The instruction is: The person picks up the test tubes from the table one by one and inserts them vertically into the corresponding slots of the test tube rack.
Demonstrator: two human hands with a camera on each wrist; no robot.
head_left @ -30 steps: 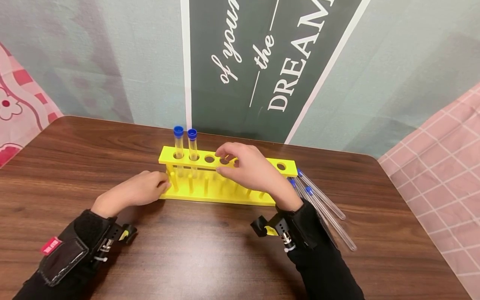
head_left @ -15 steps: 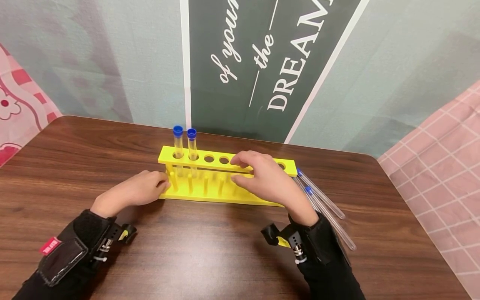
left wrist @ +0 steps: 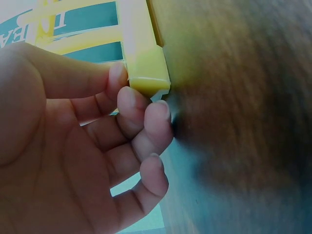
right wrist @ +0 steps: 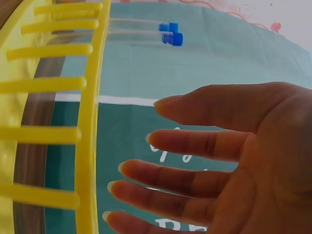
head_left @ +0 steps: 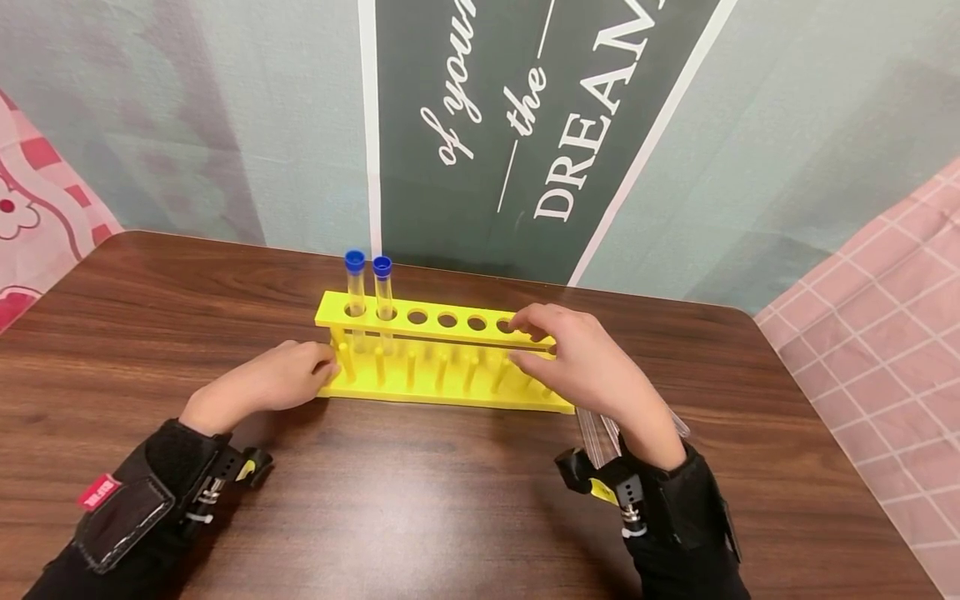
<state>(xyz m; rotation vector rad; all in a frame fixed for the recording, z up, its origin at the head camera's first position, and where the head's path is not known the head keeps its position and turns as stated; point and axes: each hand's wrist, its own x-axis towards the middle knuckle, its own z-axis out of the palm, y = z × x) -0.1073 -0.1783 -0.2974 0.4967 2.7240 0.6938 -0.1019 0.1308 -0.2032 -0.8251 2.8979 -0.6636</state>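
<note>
A yellow test tube rack (head_left: 465, 400) stands on the table, with a row of holes above and pegs below. Two clear test tubes with blue caps, one at the far left (head_left: 356, 292) and one beside it (head_left: 384, 293), stand upright in its leftmost holes. At the rack's left end, my left hand (head_left: 273, 379) pinches the lower corner between thumb and curled fingers; the left wrist view shows this grip closely. My right hand (head_left: 588, 358) hovers over the right end, fingers spread and holding nothing, as the right wrist view (right wrist: 204, 165) confirms. It hides the rack's rightmost holes.
Several loose clear tubes (head_left: 591, 437) lie on the brown wooden table (head_left: 420, 508) right of the rack, partly covered by my right arm. Behind the table hangs a green cloth with white lettering (head_left: 525, 108). A pink checked cloth (head_left: 907, 350) hangs at the right.
My right hand has moved to the right along the rack, uncovering the middle holes and covering its right end and part of the loose tubes. The left hand stays put.
</note>
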